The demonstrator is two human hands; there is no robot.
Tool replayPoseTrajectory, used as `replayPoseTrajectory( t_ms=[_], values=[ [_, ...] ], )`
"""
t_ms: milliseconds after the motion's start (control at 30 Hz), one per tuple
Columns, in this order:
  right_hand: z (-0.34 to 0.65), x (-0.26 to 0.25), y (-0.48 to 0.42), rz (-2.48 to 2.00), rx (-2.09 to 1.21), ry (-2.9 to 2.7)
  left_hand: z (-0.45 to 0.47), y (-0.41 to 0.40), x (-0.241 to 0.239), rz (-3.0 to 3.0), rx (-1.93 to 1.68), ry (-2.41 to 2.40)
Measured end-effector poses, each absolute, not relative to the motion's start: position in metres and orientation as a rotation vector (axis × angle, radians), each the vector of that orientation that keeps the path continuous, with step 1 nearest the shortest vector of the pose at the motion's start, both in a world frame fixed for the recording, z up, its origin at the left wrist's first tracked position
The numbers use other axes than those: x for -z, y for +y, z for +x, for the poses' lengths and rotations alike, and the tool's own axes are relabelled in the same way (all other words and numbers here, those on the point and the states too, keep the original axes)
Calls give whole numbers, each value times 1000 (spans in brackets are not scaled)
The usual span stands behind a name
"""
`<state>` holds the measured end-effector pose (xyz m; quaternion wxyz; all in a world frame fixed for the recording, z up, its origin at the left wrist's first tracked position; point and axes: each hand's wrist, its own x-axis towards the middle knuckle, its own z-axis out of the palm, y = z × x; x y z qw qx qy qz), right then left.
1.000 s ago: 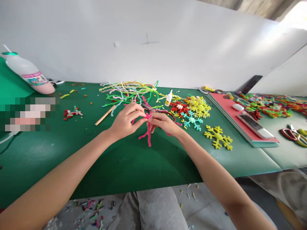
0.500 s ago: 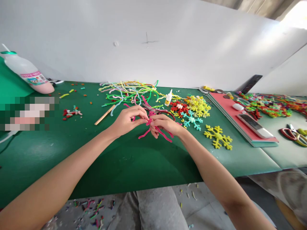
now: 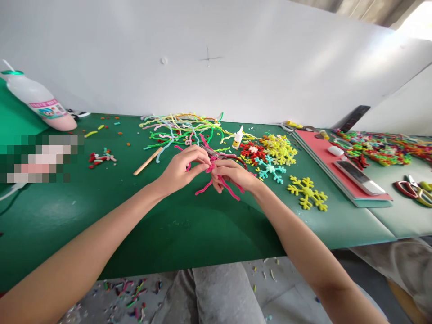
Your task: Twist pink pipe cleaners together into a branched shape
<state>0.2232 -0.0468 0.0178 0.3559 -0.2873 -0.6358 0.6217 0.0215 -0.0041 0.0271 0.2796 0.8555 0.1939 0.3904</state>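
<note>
Both my hands meet over the table around a bundle of pink pipe cleaners (image 3: 232, 191) twisted together at the centre, with loose ends sticking out. My left hand (image 3: 182, 170) pinches the bundle from the left, thumb against fingertips. From the right, my right hand (image 3: 232, 174) grips it with fingers curled, hiding part of the twist. Just behind the hands lies a pair of scissors (image 3: 241, 161), partly covered by them. A small white glue bottle (image 3: 237, 138) stands beyond. Finished snowflakes lie to the right, including a blue one (image 3: 270, 169) and a yellow-green one (image 3: 308, 192).
Loose coloured pipe cleaners (image 3: 182, 126) spread behind a wooden stick (image 3: 147, 161). A red folder (image 3: 344, 171) carries a phone (image 3: 358, 176). More scissors (image 3: 415, 191) lie far right. A pink-white bottle (image 3: 40, 103) leans at left. Someone's leg (image 3: 401, 265) shows at lower right.
My left hand has shifted very slightly, its fingers nearer my right hand at the pink twist. The lower pink ends have moved a little. Both hands keep their grip.
</note>
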Motion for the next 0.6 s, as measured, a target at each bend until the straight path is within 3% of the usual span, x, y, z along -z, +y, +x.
replayPoseTrajectory(
  t_ms=[300, 600],
  values=[
    [225, -16, -47, -931, -1454, -1813, 16, -2, -36, 2462, -871, 634],
    [210, -6, -44, -960, -1130, -1582, 21, -2, -26, 2295, -1038, 725]
  ],
)
